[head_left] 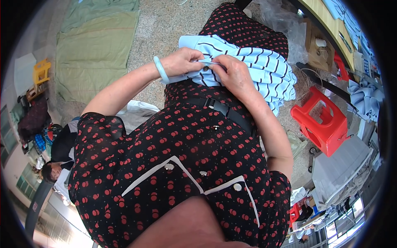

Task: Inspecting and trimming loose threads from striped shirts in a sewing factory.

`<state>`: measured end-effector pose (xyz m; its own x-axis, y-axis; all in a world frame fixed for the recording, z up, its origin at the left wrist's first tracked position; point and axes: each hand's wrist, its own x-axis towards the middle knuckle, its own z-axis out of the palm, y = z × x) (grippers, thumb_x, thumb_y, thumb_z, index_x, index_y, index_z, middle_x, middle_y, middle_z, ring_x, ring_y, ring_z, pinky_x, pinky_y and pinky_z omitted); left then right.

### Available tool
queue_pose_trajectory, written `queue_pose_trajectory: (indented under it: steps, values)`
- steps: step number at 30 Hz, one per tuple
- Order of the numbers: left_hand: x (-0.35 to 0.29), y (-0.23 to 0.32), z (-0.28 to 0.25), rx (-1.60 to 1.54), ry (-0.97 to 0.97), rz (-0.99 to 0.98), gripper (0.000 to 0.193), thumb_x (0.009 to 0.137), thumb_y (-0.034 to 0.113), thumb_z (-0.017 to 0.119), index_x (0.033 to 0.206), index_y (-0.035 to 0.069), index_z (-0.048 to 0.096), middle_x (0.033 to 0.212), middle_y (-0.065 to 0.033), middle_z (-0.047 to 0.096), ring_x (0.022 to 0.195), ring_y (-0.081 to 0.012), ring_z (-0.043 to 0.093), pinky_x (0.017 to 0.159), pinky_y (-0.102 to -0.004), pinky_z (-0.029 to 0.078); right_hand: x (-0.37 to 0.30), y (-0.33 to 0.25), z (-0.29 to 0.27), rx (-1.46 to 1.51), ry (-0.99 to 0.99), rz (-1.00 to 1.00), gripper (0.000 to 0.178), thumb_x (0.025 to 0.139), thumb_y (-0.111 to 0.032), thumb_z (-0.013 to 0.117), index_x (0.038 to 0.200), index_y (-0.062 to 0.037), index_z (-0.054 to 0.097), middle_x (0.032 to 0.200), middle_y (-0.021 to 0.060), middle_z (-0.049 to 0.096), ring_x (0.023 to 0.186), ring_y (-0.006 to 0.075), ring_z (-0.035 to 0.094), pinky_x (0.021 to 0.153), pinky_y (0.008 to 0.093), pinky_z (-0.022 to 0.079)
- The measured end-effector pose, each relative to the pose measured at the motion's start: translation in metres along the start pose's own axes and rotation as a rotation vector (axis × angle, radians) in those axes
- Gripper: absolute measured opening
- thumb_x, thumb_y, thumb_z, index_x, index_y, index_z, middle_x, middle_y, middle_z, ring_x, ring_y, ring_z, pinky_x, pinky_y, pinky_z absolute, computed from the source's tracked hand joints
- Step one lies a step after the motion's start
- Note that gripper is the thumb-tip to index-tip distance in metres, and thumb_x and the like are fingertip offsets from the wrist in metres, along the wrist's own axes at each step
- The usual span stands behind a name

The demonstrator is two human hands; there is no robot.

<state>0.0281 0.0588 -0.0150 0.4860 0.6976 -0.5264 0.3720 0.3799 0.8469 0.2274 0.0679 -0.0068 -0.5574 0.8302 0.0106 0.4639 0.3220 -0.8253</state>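
Pale-blue cloth garment with dark stripes (264,62) across the lap, pinched by both hands.
The left hand (182,62) and right hand (234,73) grip its edge between thumb and fingers by a dark round button (206,68). From it, grey speckled floor (155,33) shows at ten o'clock, flat olive-green cloth (97,53) at nine, a light wooden tabletop (331,25) at two, a red plastic stool (336,131) at four.

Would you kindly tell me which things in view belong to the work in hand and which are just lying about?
In hand:
striped blue cloth, pinched by the left hand and right hand
dark round button on it

Apparently just lying about:
red stool
green sheet on the floor
cardboard box
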Motion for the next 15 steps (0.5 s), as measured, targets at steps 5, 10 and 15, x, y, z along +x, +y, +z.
queue_pose_trajectory:
  steps: [5,10,15]
  values:
    - [-0.002,0.002,-0.01,0.642,0.108,0.349,0.017,0.076,0.017,0.056,0.082,0.001,0.058,0.072,-0.0115,0.056,0.063,-0.0261,0.055,0.059,-0.0337,0.043,-0.015,0.002,-0.032,-0.318,-0.129,-0.015,0.013,0.073,-0.014,0.061,0.078,-0.0023,0.058,0.073,0.0117,0.057,0.071,0.0291,0.055,0.063,0.0384,0.043]
    - [0.021,0.029,-0.005,0.675,0.08,0.321,0.023,0.076,0.024,0.057,0.083,0.002,0.059,0.076,-0.0123,0.057,0.07,-0.0278,0.056,0.064,-0.0356,0.044,-0.024,-0.002,-0.034,-0.309,-0.121,-0.023,0.013,0.073,-0.014,0.061,0.078,-0.0022,0.059,0.072,0.0116,0.056,0.071,0.0288,0.055,0.062,0.0378,0.044]
    - [0.048,0.034,0.021,0.855,0.013,0.241,0.029,0.073,0.028,0.061,0.085,0.002,0.061,0.082,-0.0146,0.058,0.078,-0.0311,0.057,0.068,-0.0385,0.043,-0.027,-0.003,-0.031,-0.296,-0.138,-0.043,0.012,0.073,-0.013,0.061,0.079,-0.0027,0.059,0.07,0.0122,0.054,0.069,0.0293,0.054,0.061,0.0379,0.043]
